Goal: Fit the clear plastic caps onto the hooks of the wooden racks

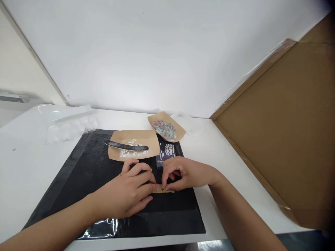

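Note:
A narrow yellow strip (160, 190) with small dark and whitish bits on it lies on the black mat (86, 181). My left hand (133, 191) is bent over the strip's left end, its fingertips gripping it against the mat. At the strip's right part, my right hand (183, 174) is closed in a pinch with thumb and fingers. Whatever sits between those fingertips is too small to make out. Just beyond the right hand, a dark sheet (161, 157) carries rows of small white pieces.
Beyond my left hand, a brown paper tray (154, 136) holds white bits, with a black nail file (128, 145) across it. Another paper tray (179, 130) contains shiny small packets. Clear plastic packaging (70, 125) lies back left. A cardboard panel (282, 132) stands at right.

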The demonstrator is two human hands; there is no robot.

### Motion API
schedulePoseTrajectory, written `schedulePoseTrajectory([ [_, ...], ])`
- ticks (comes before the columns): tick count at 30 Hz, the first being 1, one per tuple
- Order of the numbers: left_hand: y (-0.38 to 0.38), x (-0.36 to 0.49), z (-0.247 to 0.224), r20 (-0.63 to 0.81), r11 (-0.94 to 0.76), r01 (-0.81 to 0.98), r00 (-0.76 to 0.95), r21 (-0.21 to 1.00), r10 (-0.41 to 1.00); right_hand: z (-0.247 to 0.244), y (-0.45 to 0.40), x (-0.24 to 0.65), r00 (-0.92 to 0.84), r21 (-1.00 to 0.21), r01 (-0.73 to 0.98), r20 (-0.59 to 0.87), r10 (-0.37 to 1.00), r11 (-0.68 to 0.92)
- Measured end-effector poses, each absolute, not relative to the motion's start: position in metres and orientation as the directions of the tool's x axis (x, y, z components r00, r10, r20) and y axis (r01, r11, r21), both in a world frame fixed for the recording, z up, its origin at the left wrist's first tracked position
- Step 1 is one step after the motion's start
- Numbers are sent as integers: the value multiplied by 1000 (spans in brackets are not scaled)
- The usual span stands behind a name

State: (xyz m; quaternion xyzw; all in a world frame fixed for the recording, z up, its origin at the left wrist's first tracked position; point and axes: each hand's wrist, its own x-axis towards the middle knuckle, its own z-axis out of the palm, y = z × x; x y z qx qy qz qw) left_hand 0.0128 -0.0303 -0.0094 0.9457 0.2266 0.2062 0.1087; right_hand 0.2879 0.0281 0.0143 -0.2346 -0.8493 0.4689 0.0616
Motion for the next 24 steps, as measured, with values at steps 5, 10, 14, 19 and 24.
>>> schedulePoseTrajectory([
  [5, -31, 13, -8, 338, -874, 388, 813, 294, 474, 13, 28, 287, -880, -819, 349, -120, 459, 455],
  [10, -31, 13, -7, 328, -873, 383, 818, 302, 472, 17, 25, 285, -873, -791, 384, -142, 467, 476],
  [14, -31, 13, -9, 331, -871, 389, 814, 300, 477, 23, 22, 282, -863, -757, 424, -172, 475, 497],
  [19, -31, 13, -10, 356, -880, 380, 811, 283, 465, 25, 20, 278, -860, -726, 445, -184, 476, 524],
  [24, -30, 14, -11, 352, -867, 386, 801, 316, 485, 23, 20, 278, -856, -730, 455, -202, 476, 510],
])
